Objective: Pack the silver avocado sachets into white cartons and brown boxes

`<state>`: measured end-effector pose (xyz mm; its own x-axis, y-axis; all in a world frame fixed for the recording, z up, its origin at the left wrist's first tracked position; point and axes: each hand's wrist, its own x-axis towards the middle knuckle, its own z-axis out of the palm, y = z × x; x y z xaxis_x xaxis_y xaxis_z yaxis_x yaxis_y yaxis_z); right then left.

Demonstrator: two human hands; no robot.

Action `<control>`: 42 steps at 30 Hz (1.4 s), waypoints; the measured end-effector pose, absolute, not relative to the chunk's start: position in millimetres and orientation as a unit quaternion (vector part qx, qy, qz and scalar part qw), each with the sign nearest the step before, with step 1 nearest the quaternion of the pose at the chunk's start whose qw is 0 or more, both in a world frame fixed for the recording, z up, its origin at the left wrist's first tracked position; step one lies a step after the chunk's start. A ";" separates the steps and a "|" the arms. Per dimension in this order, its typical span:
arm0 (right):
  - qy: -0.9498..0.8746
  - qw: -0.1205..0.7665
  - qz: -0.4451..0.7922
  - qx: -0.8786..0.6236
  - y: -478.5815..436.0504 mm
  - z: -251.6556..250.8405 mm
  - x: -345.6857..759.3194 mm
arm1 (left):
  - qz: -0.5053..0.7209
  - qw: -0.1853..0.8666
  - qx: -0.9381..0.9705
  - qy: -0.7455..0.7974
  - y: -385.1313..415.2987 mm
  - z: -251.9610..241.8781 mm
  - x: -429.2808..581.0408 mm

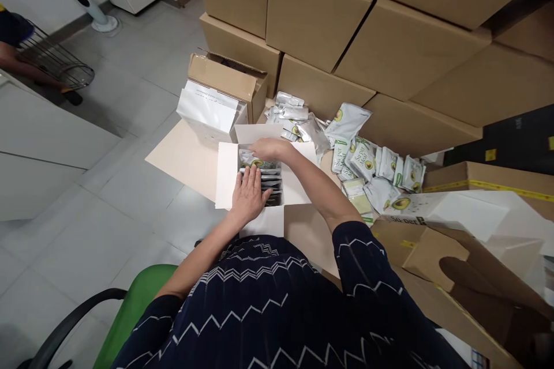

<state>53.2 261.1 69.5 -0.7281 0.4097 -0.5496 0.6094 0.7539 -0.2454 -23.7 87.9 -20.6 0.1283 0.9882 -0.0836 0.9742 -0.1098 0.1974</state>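
An open white carton (227, 173) stands on the table in front of me with its flaps spread outward. Inside it is a row of upright packets (272, 183); one at the far end (249, 158) shows a silvery face with an avocado picture. My left hand (250, 193) lies flat on top of the packets, fingers stretched out and holding nothing. At the carton's far end, my right hand (269, 150) reaches in over the packets. Its fingertips bend down and are mostly hidden, so whether they grip a packet is unclear.
Loose avocado pouches (363, 158) and silver sachets (292, 106) lie beyond the carton. White cartons (208, 109) stand at the left by an open brown box (223, 75). Stacked brown boxes (315, 17) form a wall behind. At far left are a person's legs (30, 66).
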 end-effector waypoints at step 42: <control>0.670 -0.371 -0.446 0.463 281.0 33.3 164.6 | 0.014 0.069 0.727 0.683 111.8 -19.4 -22.5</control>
